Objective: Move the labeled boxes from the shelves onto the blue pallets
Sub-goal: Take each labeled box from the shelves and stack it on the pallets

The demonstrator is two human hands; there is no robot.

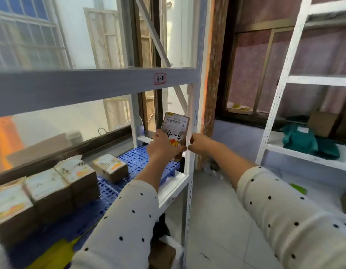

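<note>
On the left shelf: four labeled cardboard boxes sit on a blue pallet (138,162); three stand touching in a row (51,193), with a fourth box (111,167) just beside them, further back.
Shelf beam above: grey, carrying a small tag (160,78) handwritten "3-4".
Left hand: the left hand (164,147) grips the held box from its left side and lower part, fingers curled round it.
Held box: the held box (176,133) is upright, raised above the right end of the pallet and close to the shelf's white corner post (191,152); its label faces the camera with a barcode and "4-4" written by hand.
Right hand: the right hand (199,142) pinches the box's right edge, fingers curled at that edge.
Sleeves: both arms wear white sleeves (275,206) with black dots.
Right shelf: a white rack (273,117) stands well apart, holding a green parcel (304,140) and a brown box (321,123) behind it.
</note>
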